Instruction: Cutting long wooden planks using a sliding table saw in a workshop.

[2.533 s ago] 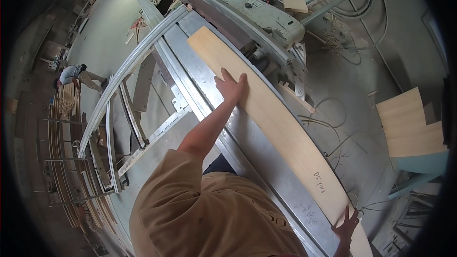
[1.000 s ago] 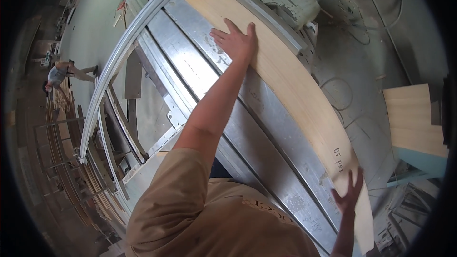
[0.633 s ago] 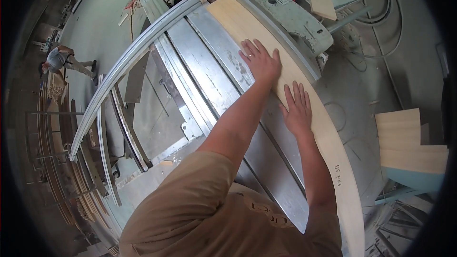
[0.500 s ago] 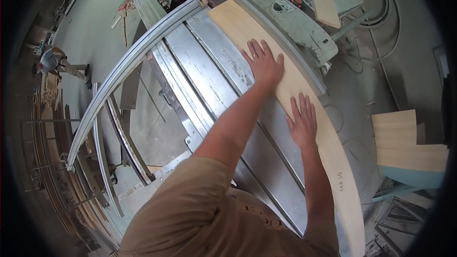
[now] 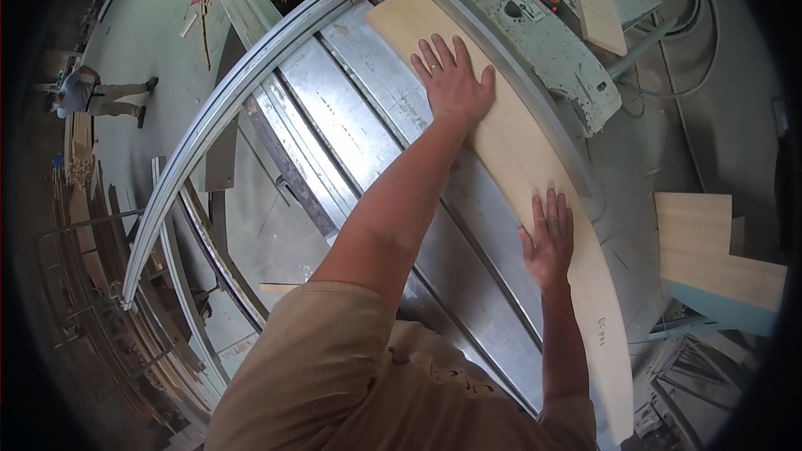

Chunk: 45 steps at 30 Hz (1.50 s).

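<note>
A long pale wooden board lies lengthwise along the right side of a shiny metal machine bed. My left hand rests flat on the board towards its far end, fingers spread and thumb out. Nearer to me, my right hand lies on the same board with its fingers stretched forward and its thumb by the left edge. Both palms face down and neither hand grips anything. Alongside the board's right edge runs a grey metal fence.
A curved-looking metal rail borders the bed on the left. Beyond the fence stands a worn pale-green machine panel; a small board lies past it. Cut wooden panels are stacked at right. Another person stands far left.
My left hand has slid a little towards the board's far end, and my right hand has come nearer to me. The view has shifted slightly. The person at far left has changed stance.
</note>
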Tool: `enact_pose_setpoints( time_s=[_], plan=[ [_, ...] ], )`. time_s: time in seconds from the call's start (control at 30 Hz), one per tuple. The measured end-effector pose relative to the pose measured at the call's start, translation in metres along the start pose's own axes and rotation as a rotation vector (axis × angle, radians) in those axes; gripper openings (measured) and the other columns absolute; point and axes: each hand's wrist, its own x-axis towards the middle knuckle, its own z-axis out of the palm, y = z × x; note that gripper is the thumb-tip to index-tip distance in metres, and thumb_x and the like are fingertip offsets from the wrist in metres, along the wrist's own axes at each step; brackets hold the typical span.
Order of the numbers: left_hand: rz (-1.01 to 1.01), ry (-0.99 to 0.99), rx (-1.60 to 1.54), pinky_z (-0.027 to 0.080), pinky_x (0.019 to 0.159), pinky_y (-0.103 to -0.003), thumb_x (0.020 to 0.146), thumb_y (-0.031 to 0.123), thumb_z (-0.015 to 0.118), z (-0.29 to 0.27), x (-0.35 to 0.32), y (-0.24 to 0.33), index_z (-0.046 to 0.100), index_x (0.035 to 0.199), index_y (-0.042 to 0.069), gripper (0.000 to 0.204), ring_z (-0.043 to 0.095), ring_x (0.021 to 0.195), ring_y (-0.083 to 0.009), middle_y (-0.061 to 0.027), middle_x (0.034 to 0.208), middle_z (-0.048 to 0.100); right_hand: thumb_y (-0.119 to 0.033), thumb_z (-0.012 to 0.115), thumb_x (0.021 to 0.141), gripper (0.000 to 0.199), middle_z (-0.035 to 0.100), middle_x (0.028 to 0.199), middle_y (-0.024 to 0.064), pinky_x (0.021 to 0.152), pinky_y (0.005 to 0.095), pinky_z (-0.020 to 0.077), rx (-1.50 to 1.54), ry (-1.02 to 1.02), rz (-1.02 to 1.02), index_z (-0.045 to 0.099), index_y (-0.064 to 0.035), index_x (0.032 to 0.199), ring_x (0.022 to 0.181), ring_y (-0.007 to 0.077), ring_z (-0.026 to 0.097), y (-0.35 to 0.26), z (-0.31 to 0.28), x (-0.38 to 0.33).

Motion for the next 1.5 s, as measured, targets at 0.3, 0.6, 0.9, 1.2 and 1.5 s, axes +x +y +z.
enact_pose_setpoints(
  time_s=[0.3,0.6,0.9,1.2,1.5],
  plan=[
    [0.004,-0.029,0.055,-0.003,0.136,-0.067,0.106,0.062,0.048,-0.001,0.001,0.004,0.031,0.173,0.0,0.093,0.007,0.17,-0.0561,-0.0349,0.181,0.021,-0.035,0.077,0.102,0.073,0.043,0.177,0.0184,0.133,0.0583,0.0319,-0.002,-0.042,0.053,0.051,-0.0145,0.168,0.165,0.0417,0.038,-0.002,-0.002,-0.001],
    [-0.005,-0.011,0.075,0.0,0.136,-0.067,0.105,0.063,0.049,-0.001,0.002,0.003,0.031,0.174,0.002,0.094,0.006,0.17,-0.0561,-0.0351,0.181,0.02,-0.033,0.081,0.099,0.077,0.043,0.177,0.0168,0.134,0.0568,0.0298,0.027,-0.018,0.052,0.051,-0.0152,0.168,0.166,0.0389,0.037,-0.001,-0.002,-0.001],
    [0.004,-0.023,0.118,0.0,0.136,-0.067,0.105,0.064,0.046,-0.001,0.002,0.005,0.03,0.175,0.002,0.094,0.006,0.17,-0.0554,-0.0338,0.182,0.019,-0.033,0.081,0.099,0.077,0.044,0.177,0.0154,0.135,0.0554,0.0299,0.033,0.005,0.063,0.051,-0.0158,0.168,0.166,0.0374,0.037,-0.001,0.0,-0.004],
    [0.016,0.029,0.169,0.0,0.136,-0.066,0.105,0.066,0.045,-0.001,0.005,0.0,0.03,0.175,0.004,0.094,0.01,0.169,-0.0556,-0.0329,0.181,0.022,-0.034,0.084,0.097,0.079,0.046,0.176,0.012,0.134,0.052,0.0327,0.065,0.029,0.049,0.052,-0.019,0.167,0.164,0.0345,0.041,0.001,0.007,-0.004],
    [0.018,0.032,0.158,0.001,0.137,-0.066,0.105,0.065,0.044,-0.001,0.001,0.004,0.029,0.174,0.004,0.094,0.009,0.17,-0.0552,-0.0328,0.182,0.021,-0.037,0.084,0.098,0.08,0.044,0.177,0.0121,0.135,0.0524,0.0319,0.0,0.039,0.047,0.05,-0.0188,0.168,0.164,0.0345,0.04,0.005,0.016,-0.01]
  ],
)
